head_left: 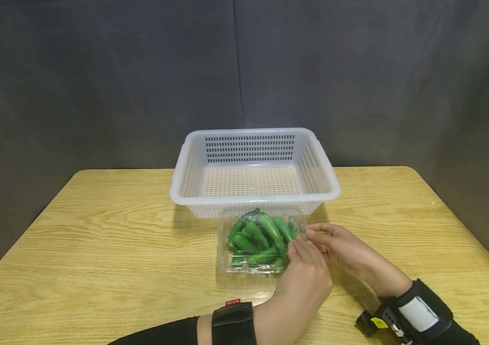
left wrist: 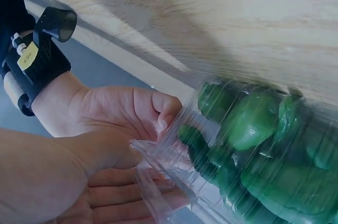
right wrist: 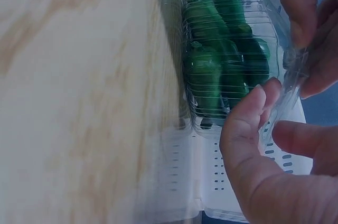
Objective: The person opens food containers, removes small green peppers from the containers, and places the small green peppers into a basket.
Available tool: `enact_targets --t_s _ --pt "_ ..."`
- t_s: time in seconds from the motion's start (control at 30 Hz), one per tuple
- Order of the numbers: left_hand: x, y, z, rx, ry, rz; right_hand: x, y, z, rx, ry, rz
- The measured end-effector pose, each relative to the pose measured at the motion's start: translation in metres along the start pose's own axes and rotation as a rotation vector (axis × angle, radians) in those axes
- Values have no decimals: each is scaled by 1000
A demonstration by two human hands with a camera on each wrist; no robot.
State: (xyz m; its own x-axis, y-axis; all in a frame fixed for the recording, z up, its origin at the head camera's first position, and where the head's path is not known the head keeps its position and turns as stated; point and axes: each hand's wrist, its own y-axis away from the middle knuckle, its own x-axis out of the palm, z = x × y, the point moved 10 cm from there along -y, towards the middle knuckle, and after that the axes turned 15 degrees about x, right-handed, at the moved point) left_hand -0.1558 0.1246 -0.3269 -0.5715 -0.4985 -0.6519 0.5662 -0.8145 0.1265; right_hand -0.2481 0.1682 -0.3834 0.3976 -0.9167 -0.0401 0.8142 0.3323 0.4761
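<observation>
A clear plastic clamshell box (head_left: 222, 261) full of green peppers (head_left: 270, 230) lies on the table. Its right edge is between both hands. My left hand (head_left: 306, 275) reaches across from the left and pinches the box's edge at the near right; in the left wrist view its thumb lies on the clear rim. Farther up that same side, my right hand (head_left: 347, 251) pinches the rim between thumb and fingers, which shows in the right wrist view beside the clear flap (right wrist: 282, 102). The peppers are behind the ribbed plastic, and whether the lid is parted cannot be told.
Directly behind the box stands a white perforated basket (head_left: 255, 199) with nothing in it. The wooden table (head_left: 97, 239) spreads to both sides. A dark grey curtain (head_left: 141, 72) hangs behind.
</observation>
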Motion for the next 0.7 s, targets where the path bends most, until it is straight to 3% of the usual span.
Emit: enact_targets --t_s 0.27,0.53,0.7 --pt "3 -2 -5 34 -7 46 2 1 0 -2 -6 27" --pt "-2 0 -1 -25 -21 -33 2 1 1 -4 -3 21" --pt "0 2 -1 -21 -17 -19 2 1 1 -9 -2 25"
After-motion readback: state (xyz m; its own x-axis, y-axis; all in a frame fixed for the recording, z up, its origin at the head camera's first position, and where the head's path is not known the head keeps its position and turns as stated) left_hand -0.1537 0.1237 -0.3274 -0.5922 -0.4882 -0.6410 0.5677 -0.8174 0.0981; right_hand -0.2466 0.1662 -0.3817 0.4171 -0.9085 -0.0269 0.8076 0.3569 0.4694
